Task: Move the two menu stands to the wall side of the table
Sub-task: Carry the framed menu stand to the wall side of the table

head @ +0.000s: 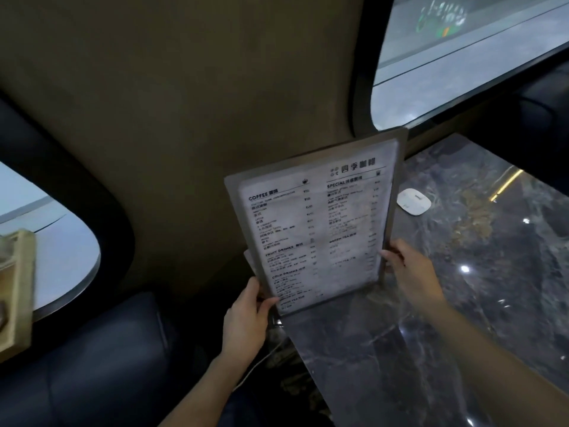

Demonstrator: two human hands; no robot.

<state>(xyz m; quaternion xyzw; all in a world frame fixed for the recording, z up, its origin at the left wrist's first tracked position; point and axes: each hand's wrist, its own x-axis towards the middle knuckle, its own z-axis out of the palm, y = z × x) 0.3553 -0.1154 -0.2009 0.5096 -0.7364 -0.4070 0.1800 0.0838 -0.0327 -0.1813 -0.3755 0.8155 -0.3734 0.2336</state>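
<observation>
A clear menu stand (314, 223) with a white printed menu sheet stands upright at the wall end of the dark marble table (462, 303), tilted slightly. My left hand (246, 315) grips its lower left corner. My right hand (406, 266) holds its right edge near the bottom. Behind its lower left edge a second pale sheet or stand (250, 261) peeks out, mostly hidden, close to the beige wall (184, 118).
A small white rounded device (413, 201) lies on the table near the wall, right of the menu. A dark blue padded seat (107, 365) lies to the left below. A window (462, 57) is at upper right. A wooden frame (18, 288) sits at the far left.
</observation>
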